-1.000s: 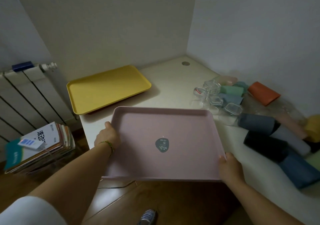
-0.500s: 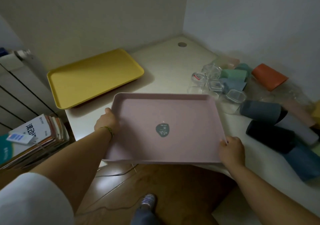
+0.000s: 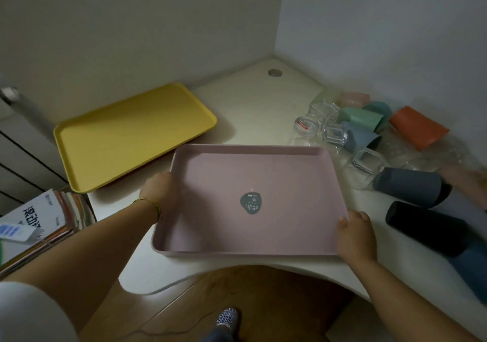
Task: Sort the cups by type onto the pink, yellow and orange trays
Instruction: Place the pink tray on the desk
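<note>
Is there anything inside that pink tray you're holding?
No cups yet. Inside the pink tray only a dark label shows on its floor. The left hand and right hand grip its sides; the desk beneath it is hidden.

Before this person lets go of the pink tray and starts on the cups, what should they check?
1. Both hands grip the pink tray: left hand on its left rim, right hand at its near right corner: ok.
2. Tray fully on the white desk: near edge sits close to the desk's curved cutout: cannot tell.
3. Pink tray empty apart from a dark sticker: ok.
4. Yellow tray empty and ready: ok.
5. Orange tray in sight: not ok, none visible.
6. Cups sorted: not ok, the pile of cups lies at the right.
</note>
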